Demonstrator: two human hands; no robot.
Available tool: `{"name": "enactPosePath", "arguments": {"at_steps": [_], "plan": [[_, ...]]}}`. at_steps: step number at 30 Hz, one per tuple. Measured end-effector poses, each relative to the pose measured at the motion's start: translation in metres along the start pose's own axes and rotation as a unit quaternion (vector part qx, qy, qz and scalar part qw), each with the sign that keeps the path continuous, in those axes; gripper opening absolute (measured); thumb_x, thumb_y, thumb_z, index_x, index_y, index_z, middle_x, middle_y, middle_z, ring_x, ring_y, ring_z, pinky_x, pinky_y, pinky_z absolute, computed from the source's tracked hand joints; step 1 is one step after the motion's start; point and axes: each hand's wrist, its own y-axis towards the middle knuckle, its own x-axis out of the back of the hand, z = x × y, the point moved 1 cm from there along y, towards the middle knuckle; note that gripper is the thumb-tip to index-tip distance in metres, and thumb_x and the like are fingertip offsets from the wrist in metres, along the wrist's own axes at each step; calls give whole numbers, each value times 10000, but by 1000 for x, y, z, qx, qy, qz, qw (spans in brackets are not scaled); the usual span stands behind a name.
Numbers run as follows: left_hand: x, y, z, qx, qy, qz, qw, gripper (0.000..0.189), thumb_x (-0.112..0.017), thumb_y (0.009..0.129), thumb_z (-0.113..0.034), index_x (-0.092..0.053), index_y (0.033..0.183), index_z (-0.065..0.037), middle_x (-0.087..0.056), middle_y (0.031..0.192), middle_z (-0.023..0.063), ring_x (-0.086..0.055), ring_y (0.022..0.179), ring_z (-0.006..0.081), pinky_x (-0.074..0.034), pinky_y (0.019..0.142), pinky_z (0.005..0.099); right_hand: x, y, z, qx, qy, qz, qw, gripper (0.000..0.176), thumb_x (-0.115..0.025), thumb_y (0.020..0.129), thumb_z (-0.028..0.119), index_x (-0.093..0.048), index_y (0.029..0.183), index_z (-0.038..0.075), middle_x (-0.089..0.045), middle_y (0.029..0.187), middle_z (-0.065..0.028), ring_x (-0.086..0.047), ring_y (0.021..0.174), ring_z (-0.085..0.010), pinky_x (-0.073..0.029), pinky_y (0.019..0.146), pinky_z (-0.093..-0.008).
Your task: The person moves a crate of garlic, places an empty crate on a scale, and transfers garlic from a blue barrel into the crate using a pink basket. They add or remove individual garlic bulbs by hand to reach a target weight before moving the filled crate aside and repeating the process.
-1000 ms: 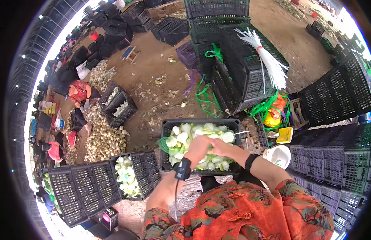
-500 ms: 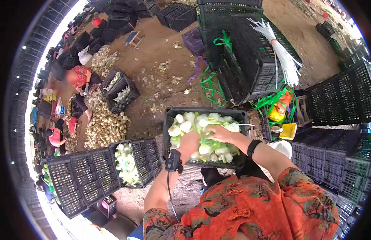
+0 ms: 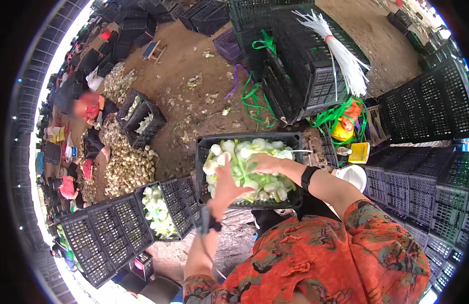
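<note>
A black plastic crate (image 3: 248, 204) in front of me is filled with white bulbs (image 3: 276, 189) on pale green stalks, which look like fresh garlic. My left hand (image 3: 227, 186) is over the crate's left part, fingers stretched out and thumb spread to the right, holding nothing I can see. Over the middle of the heap, my right hand (image 3: 267, 163) has its fingers curled down among the bulbs and stalks. A bit of green shows at its fingertips, but what they grip is hidden. A thin white strip (image 3: 301, 150) sticks out at the crate's right rim.
Another crate of bulbs (image 3: 160, 213) stands at left among black crates (image 3: 104, 230). Stacked crates (image 3: 315, 81) ahead carry a bundle of white strips (image 3: 345, 61). A white bucket (image 3: 354, 177) and yellow container (image 3: 359, 152) are at right. Other people sit by a bulb pile (image 3: 128, 169).
My left hand has opened and lifted, with fingers now spread. My right hand has shifted slightly left over the bulbs. The whole view has moved a little.
</note>
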Motion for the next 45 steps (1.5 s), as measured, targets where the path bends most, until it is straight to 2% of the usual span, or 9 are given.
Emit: {"name": "enactPosePath", "arguments": {"at_steps": [4,10,19,22,26,29,40,41,45], "plan": [[-63,17,32,-45,8,-94,995,439,-707,726,-127,-560,1138,-88,-514,1031,198,-545,928,411,-475,790,447,1,-4,-6,27,52,-30,998,363,-676,725,107,-604,1079,76,-577,736,-62,-497,515,-120,-373,467,-285],[-25,12,8,-137,144,41,979,192,-554,777,-5,-588,956,-65,-529,975,147,-573,747,377,-481,674,433,9,-28,15,-6,148,18,989,856,-660,708,-22,-280,1443,198,-584,752,-48,-459,498,-112,-367,458,-267],[12,33,-31,-311,194,170,915,80,-571,765,-33,-551,841,-19,-536,916,105,-607,741,306,-489,613,391,-2,5,0,79,28,78,993,119,-613,810,126,-658,882,43,-580,638,-50,-483,489,-124,-386,458,-293],[59,-3,-54,59,-251,-155,954,354,-542,914,-358,-580,960,-9,-621,941,97,-628,699,163,-527,601,278,1,-6,10,79,-16,57,995,150,-632,816,171,-668,865,34,-584,634,-75,-516,505,-139,-401,472,-309],[-30,-48,63,256,-624,342,654,1169,-150,702,-875,-458,1190,142,-598,989,269,-626,938,331,-521,797,395,1,-9,19,53,-91,8,994,193,-636,822,203,-669,901,31,-592,639,-118,-551,525,-165,-432,515,-338],[-72,-23,28,271,-748,327,509,1328,-164,572,-939,-320,1309,154,-505,1178,348,-535,1097,439,-451,920,494,-4,-6,13,85,-172,-34,981,259,-641,798,257,-656,900,19,-626,754,-189,-600,642,-313,-459,606,-414],[-169,68,152,348,-556,365,661,1008,-283,760,-826,-464,1270,24,-553,1223,195,-578,1064,306,-429,956,474,-103,-43,11,64,-194,-312,928,341,-562,696,45,-525,1035,25,-593,860,-237,-580,805,-420,-457,721,-476],[-149,65,118,338,-597,473,552,833,-390,846,-700,-474,1245,26,-557,1213,188,-576,1060,315,-438,950,457,-115,-38,1,80,-232,-372,895,372,-545,682,-13,-492,1049,28,-571,823,-221,-554,793,-425,-428,717,-488],[-105,55,62,310,-591,520,533,657,-468,902,-541,-505,1183,52,-568,1188,196,-586,1027,309,-457,933,431,-137,-36,1,35,-184,-370,910,403,-521,661,-52,-450,1053,6,-520,903,-236,-512,778,-436,-407,714,-491]]}}
